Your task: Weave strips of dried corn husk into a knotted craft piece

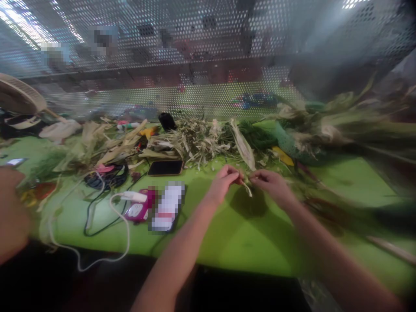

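Above the green table [247, 242], my left hand [227, 177] and my right hand [271, 182] are close together, fingers pinched. Between them is a small pale strip of dried corn husk [248, 188], its loose end hanging down. Both hands appear to grip it, though the fingertips hide the exact hold. Just behind my hands lies a long dried corn husk [242, 145], its lower end near my fingers. Beyond it spreads a pile of cut husk pieces [201, 138].
To the left lie a dark phone [165, 167], a lit phone [168, 206], a magenta power strip [141, 206] and a white cable [128, 236]. A green basket [286, 141] with husks stands at right. Behind is a perforated metal screen [195, 95]. Another person's arm [13, 212] shows at far left.
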A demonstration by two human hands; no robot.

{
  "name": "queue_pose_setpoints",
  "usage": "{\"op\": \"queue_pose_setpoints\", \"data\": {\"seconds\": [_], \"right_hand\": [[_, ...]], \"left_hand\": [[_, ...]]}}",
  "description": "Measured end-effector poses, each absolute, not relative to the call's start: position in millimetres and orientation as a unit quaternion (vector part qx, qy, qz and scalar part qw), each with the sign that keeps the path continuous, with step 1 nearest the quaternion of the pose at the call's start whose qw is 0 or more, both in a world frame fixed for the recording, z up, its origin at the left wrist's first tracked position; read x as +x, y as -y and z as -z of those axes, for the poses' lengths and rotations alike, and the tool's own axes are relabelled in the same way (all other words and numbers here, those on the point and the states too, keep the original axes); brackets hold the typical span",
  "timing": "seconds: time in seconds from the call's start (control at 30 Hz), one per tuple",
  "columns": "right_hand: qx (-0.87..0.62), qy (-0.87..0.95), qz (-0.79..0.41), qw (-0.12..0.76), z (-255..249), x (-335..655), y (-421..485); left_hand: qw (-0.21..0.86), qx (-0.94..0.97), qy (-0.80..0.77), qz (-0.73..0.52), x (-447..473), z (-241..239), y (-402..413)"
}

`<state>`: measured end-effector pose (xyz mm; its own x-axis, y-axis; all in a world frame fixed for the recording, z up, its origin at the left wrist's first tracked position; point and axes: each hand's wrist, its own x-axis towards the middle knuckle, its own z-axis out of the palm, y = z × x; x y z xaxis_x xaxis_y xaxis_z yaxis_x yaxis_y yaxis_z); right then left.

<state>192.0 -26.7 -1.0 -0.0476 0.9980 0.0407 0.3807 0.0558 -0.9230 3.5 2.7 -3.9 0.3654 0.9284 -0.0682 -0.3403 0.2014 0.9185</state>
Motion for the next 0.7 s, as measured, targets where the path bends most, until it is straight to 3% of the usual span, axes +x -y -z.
{"op": "queue_pose_setpoints", "data": {"seconds": [0.2, 0.7], "right_hand": [[-0.590, 0.611, -0.365, 0.382, -4.8, 187.3, 27.8], [-0.545, 0.593, -0.458, 0.375, -2.4, 189.5, 28.5]], "left_hand": [[0.642, 0.463, -0.366, -0.489, 2.7, 5.9, -4.7], [0.629, 0.549, -0.341, -0.432, -2.3, 2.0, -4.5]]}}
